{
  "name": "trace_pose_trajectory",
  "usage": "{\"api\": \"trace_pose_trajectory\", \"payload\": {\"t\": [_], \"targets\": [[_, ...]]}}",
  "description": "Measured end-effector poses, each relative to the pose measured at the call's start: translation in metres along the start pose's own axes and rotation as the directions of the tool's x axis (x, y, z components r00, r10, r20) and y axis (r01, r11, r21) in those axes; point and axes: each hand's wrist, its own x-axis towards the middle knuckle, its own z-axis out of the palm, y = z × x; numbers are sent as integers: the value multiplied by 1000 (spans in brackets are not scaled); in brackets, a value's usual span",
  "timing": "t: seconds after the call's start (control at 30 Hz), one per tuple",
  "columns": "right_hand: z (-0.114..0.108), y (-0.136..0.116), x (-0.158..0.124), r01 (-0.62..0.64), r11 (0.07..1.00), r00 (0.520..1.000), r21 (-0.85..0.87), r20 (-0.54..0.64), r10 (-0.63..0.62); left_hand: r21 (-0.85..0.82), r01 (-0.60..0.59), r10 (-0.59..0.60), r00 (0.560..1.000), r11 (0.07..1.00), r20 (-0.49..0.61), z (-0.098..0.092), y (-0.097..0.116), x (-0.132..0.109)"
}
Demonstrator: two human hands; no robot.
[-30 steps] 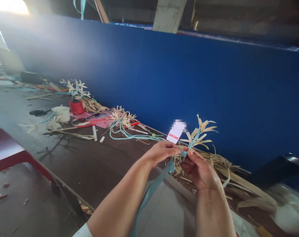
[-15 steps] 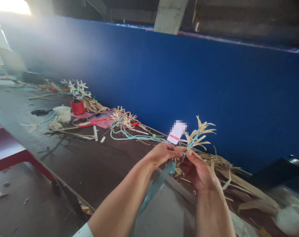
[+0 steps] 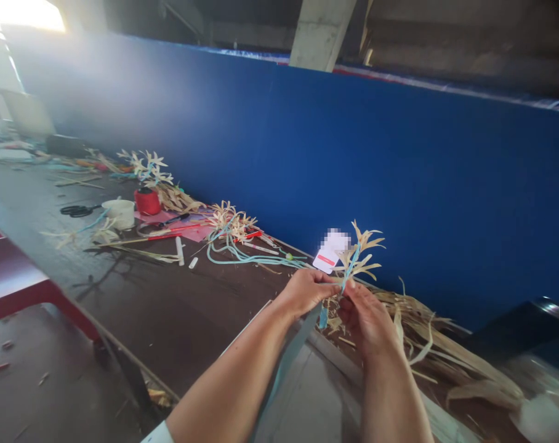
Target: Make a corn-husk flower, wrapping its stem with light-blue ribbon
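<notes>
Both my hands meet at the lower end of a dried-husk flower sprig (image 3: 360, 258), with pale pointed petals along a light blue wrapped stem. My left hand (image 3: 307, 290) pinches at the stem's bottom with thumb and finger. Close against it, my right hand (image 3: 366, 311) grips the same stem, its thumb on the near side and its other fingers curled behind. The petals stand up above my fingers. A blue-green strip (image 3: 292, 347) runs down from beside my left hand past my forearm; where its upper end goes is hidden. Behind the sprig is a white card (image 3: 326, 258) with a red band.
Dried husks (image 3: 450, 338) lie right of my hands. Leftward on the dark table (image 3: 205, 307) are more husk flowers (image 3: 233, 218), blue cords (image 3: 242, 255), a red thread spool (image 3: 147, 202), a white cup (image 3: 119, 213) and black scissors (image 3: 79, 210). A blue partition (image 3: 399, 160) borders the back.
The sprig has shifted a little to the left and stands more upright, and my right hand has moved left slightly with it. Both hands keep their hold on the stem.
</notes>
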Motion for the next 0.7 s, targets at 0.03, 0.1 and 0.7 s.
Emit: {"api": "trace_pose_trajectory", "payload": {"t": [0.03,0.1,0.7], "targets": [[-1,2,1,9,1000,1000,-26,-20,-10,45,-7,7,1000,999,-8,0,-1,1],[-3,5,4,20,998,998,-59,-50,-23,108,-31,32,999,994,-8,0,-4,2],[-18,56,52,-62,988,992,-145,-122,44,132,151,-119,968,980,-221,-3,-63,34]]}}
